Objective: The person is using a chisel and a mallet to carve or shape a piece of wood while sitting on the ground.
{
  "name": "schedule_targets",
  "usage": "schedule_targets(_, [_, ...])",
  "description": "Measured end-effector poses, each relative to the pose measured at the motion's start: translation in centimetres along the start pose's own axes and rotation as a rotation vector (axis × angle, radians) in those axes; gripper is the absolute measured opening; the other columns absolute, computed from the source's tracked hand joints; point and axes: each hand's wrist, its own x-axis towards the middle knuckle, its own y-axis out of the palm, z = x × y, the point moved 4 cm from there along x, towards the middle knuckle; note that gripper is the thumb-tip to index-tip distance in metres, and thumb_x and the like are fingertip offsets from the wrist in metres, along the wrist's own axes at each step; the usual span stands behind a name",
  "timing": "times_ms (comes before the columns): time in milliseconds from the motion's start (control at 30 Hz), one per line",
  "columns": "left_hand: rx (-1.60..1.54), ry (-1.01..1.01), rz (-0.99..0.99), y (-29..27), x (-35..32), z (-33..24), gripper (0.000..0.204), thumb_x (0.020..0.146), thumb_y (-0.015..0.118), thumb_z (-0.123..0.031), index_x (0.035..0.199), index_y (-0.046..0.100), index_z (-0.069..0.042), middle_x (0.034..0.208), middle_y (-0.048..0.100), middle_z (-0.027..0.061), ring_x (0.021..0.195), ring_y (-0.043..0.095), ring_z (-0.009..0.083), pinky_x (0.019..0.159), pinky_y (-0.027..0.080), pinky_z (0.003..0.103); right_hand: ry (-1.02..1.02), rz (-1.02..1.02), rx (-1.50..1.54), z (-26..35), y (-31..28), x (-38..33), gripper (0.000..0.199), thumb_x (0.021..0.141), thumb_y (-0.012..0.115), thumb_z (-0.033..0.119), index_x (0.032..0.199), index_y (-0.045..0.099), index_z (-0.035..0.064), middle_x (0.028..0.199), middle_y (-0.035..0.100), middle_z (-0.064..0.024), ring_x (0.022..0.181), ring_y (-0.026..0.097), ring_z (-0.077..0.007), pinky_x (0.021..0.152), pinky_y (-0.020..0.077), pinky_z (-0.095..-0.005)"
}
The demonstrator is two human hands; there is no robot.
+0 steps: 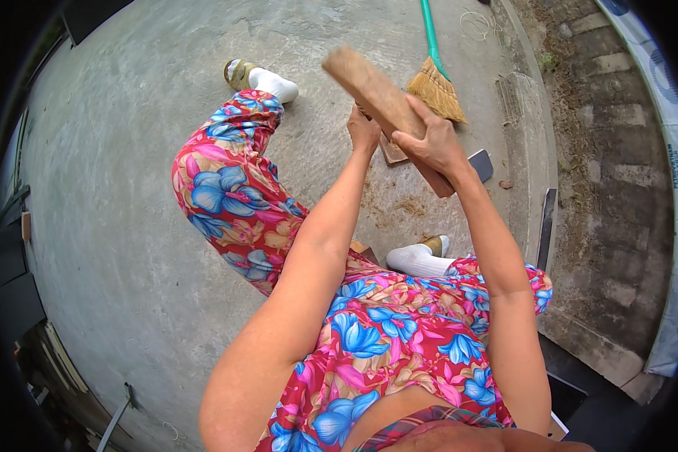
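Note:
A thick, rough wooden plank [377, 90] is held up slantwise in front of me, its far end slightly blurred. My right hand [433, 143] is wrapped round its nearer part, thumb on the upper face. Beside the plank's left edge, my left hand [364, 132] is closed, with something dark showing at its fingers; the plank hides what it grips. Below the hands, a brown wooden block [392, 151] lies on the concrete floor, partly covered. To the right of my right hand lies a dark grey flat piece [481, 164].
A straw broom [437, 90] with a green handle lies just beyond the plank. Brown shavings or dust [410, 205] are scattered on the concrete floor [166, 68]. A raised concrete curb [535, 120] runs along the right, with a dark bar [548, 226] against it.

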Motion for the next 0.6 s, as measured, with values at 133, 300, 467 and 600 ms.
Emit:
schedule_targets(133, [0.059,-0.115,-0.01,-0.1,-1.0,0.9,0.042,0.076,0.079,-0.018,0.112,0.061,-0.003,0.1,0.071,0.0129,0.097,0.069,0.023,0.084,0.053,0.034,0.115,0.16,-0.356,-1.8,0.1,1.7,0.08,0.072,0.076,0.037,0.139,0.05,0.0005,0.124,0.062,-0.0268,0.116,0.062,-0.0349,0.099,0.0477,-0.0386])
schedule_targets(300, [0.148,-0.064,0.065,-0.3,0.0,1.3,0.045,0.075,0.081,-0.02,0.111,0.061,-0.002,0.101,0.071,0.0164,0.096,0.069,0.0301,0.086,0.053,0.038,0.01,0.004,-0.097,0.6,-1.2,1.3,0.08,0.073,0.077,0.036,0.139,0.05,0.0006,0.124,0.063,-0.026,0.116,0.062,-0.034,0.101,0.0467,-0.0376])
schedule_targets(467, [0.174,-0.099,0.039,0.3,-0.5,0.5,0.043,0.077,0.078,-0.02,0.112,0.061,-0.001,0.103,0.071,0.017,0.099,0.07,0.0295,0.087,0.053,0.038,0.122,0.161,-0.36,-1.5,-0.1,1.0,0.078,0.074,0.078,0.034,0.139,0.05,0.0002,0.124,0.064,-0.0234,0.114,0.063,-0.0311,0.1,0.047,-0.0361])
schedule_targets(600, [0.145,-0.084,0.09,0.6,-0.4,-0.1,0.042,0.077,0.078,-0.015,0.112,0.06,-0.002,0.101,0.072,0.0151,0.096,0.07,0.0268,0.085,0.054,0.037,0.066,0.044,-0.219,-1.2,-1.3,0.7,0.077,0.074,0.076,0.033,0.139,0.051,0.0019,0.12,0.065,-0.0235,0.112,0.064,-0.0305,0.098,0.0484,-0.0361])
